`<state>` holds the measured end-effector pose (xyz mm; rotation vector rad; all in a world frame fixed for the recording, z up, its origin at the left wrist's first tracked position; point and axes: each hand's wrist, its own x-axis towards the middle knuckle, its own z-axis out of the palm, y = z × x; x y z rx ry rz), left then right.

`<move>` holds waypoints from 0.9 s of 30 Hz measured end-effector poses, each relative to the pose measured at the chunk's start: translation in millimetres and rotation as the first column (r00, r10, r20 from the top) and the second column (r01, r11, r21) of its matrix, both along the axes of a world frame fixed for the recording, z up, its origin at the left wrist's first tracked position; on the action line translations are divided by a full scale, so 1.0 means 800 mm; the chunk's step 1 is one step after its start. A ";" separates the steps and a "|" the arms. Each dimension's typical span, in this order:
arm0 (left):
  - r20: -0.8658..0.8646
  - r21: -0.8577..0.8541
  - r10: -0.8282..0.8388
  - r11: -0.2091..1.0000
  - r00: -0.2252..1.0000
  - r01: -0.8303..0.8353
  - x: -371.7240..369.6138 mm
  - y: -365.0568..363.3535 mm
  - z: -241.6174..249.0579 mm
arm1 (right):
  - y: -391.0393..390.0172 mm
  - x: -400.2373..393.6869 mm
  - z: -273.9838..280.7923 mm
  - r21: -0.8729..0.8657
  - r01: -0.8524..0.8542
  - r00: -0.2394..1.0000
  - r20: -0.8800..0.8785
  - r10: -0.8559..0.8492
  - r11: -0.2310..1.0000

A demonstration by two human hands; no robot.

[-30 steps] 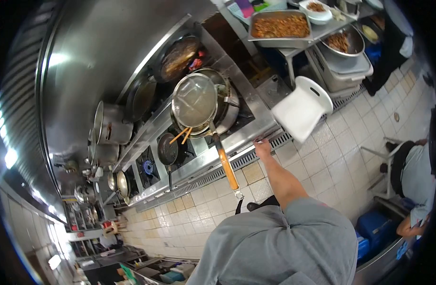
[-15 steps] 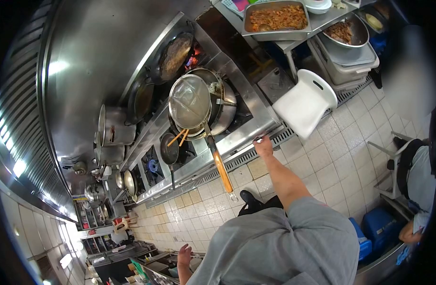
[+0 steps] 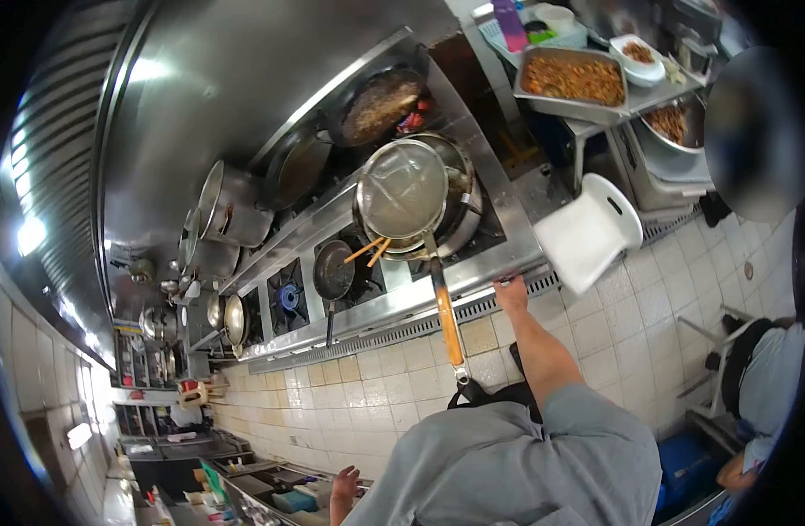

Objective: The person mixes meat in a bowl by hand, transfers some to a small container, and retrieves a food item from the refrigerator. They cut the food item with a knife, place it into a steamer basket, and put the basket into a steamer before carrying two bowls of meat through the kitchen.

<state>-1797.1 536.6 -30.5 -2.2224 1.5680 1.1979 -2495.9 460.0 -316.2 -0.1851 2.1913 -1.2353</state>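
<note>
My right hand (image 3: 511, 295) reaches down to the front edge of the stove (image 3: 402, 302). Its fingers are closed at that edge, around something small that I cannot make out. Free of any object, my left hand (image 3: 345, 484) hangs low at my side with its fingers loosely apart. On the stove in front of me, a round mesh strainer (image 3: 404, 188) with a wooden handle (image 3: 446, 320) rests over a large pot (image 3: 464, 230). A pair of chopsticks (image 3: 367, 252) lies by the strainer's rim. Left of it sits a small frying pan (image 3: 334, 270).
A wok (image 3: 381, 107) with browned food stands at the back burner. Blue flame burns on an uncovered burner (image 3: 288, 298). A white stool (image 3: 587, 232) stands right of the stove, below a metal tray (image 3: 571, 107) of food. Another person (image 3: 769, 377) is at the far right.
My view has shifted, so the stove and its pots appear farther right and lower. My right hand remains at the stove's front edge, and my left hand still hangs down.
</note>
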 end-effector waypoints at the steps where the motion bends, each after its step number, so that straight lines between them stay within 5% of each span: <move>1: -0.078 -0.018 -0.066 0.998 0.995 0.065 0.025 0.005 -0.025 | -0.001 0.001 0.006 -0.004 -0.016 1.000 -0.023 0.016 1.000; 4: -0.046 0.074 0.082 0.994 0.996 -0.079 0.024 0.016 -0.044 | 0.005 0.001 0.018 0.009 -0.003 0.994 -0.109 0.004 1.000; 5: -0.066 0.078 0.095 0.993 0.993 -0.090 0.012 0.022 -0.035 | 0.013 -0.007 0.016 0.039 -0.188 0.945 0.278 0.170 0.981; 6: -0.003 0.101 0.121 0.988 0.993 -0.120 -0.019 0.027 -0.010 | 0.013 -0.008 0.021 0.004 -0.362 0.730 0.623 0.281 0.932; 7: 0.059 0.125 0.141 0.981 0.988 -0.147 -0.032 0.026 -0.002 | 0.019 -0.003 0.054 -0.180 -0.356 0.613 0.695 0.374 0.917; 8: -0.079 0.102 0.127 0.988 0.989 -0.119 0.034 0.034 -0.058 | 0.031 0.006 0.118 -0.354 -0.320 0.488 0.733 0.473 0.879; 10: -0.363 0.073 0.101 0.994 0.926 -0.080 0.152 0.046 -0.154 | 0.037 0.045 0.233 -0.654 0.147 0.140 0.756 0.639 0.742; 12: -0.313 0.113 0.257 0.966 0.914 -0.233 0.125 0.063 -0.145 | 0.049 0.091 0.351 -0.642 0.172 0.215 0.765 0.608 0.747; 14: -0.224 0.222 0.633 0.773 0.741 -0.594 0.097 0.058 -0.137 | 0.054 0.106 0.390 -0.643 0.211 0.298 0.760 0.577 0.737; 18: -0.359 0.308 0.488 0.867 0.796 -0.393 0.117 0.056 -0.188 | 0.076 0.113 0.486 -0.520 0.023 0.579 0.703 0.413 0.854; 20: -0.351 0.269 0.486 0.871 0.800 -0.411 0.104 0.047 -0.220 | 0.097 0.078 0.506 -0.454 -0.250 0.798 0.404 0.448 0.855; 22: -0.332 0.217 0.484 0.875 0.810 -0.433 0.095 0.029 -0.258 | 0.087 0.022 0.523 -0.326 -0.424 0.889 0.029 0.457 0.845; 25: -0.450 0.147 0.456 0.886 0.768 -0.440 0.052 0.007 -0.289 | 0.026 -0.077 0.595 -0.150 -0.494 0.855 -0.266 0.446 0.856; 27: -0.408 0.193 0.689 0.707 0.599 -0.681 0.001 -0.010 -0.273 | -0.025 -0.166 0.621 -0.015 -0.517 0.798 -0.369 0.476 0.856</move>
